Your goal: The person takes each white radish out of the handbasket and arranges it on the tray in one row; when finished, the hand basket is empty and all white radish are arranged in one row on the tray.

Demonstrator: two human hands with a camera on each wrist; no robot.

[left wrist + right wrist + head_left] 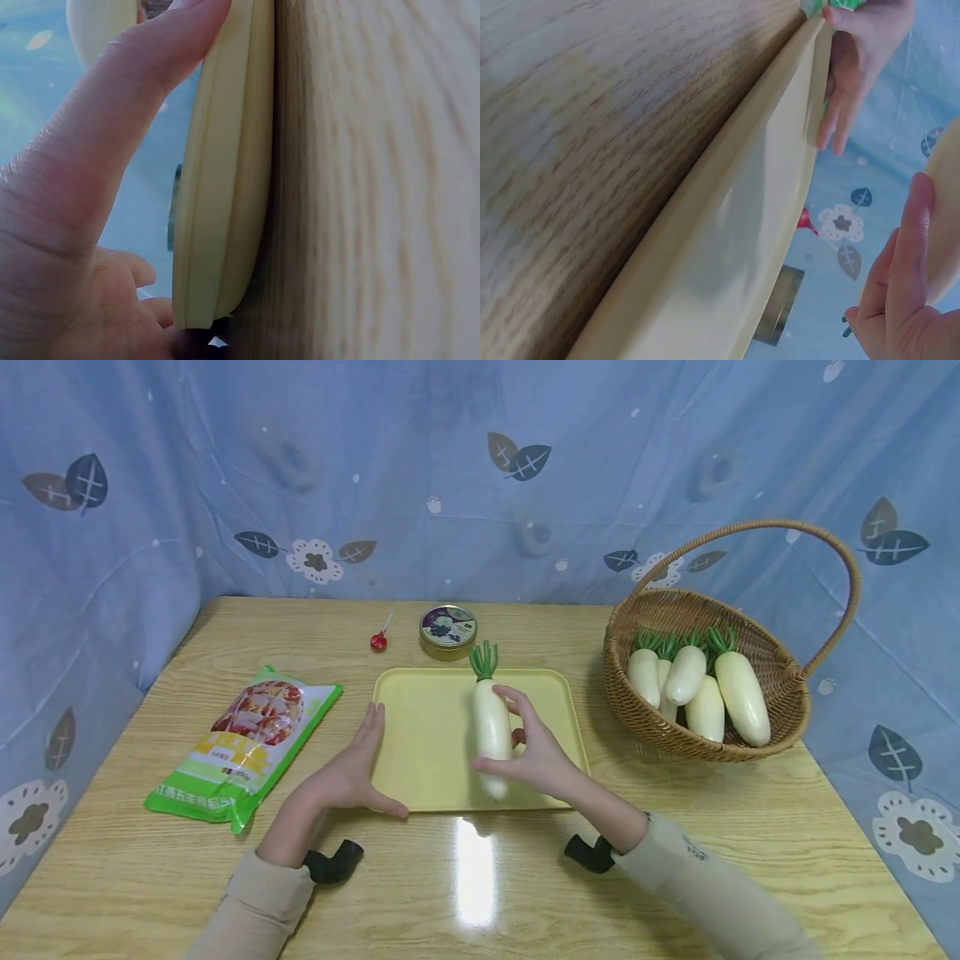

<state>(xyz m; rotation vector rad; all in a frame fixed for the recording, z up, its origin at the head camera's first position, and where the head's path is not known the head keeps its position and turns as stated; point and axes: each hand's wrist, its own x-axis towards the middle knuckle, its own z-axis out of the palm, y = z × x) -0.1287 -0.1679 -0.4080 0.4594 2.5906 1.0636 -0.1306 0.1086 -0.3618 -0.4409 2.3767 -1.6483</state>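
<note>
A white radish (pixel 492 727) with a green leafy top is held by my right hand (pixel 534 752) above the yellow tray (pixel 427 739). Thumb and fingers grip the radish from its right side, and the right wrist view shows it raised off the tray. At the tray's left side my left hand (pixel 352 772) rests against the rim, fingers stretched along the left edge and thumb at the front corner. In the left wrist view that thumb (pixel 127 97) lies over the tray's rim (pixel 225 172).
To the right stands a wicker basket (pixel 780 693) with a tall handle, holding several white radishes (pixel 742 697). A green food bag (pixel 243 743) lies left of the tray. Behind the tray are a red lollipop (pixel 378 642) and a round tin (pixel 447 632). A blue patterned cloth (pixel 450 485) hangs behind the table.
</note>
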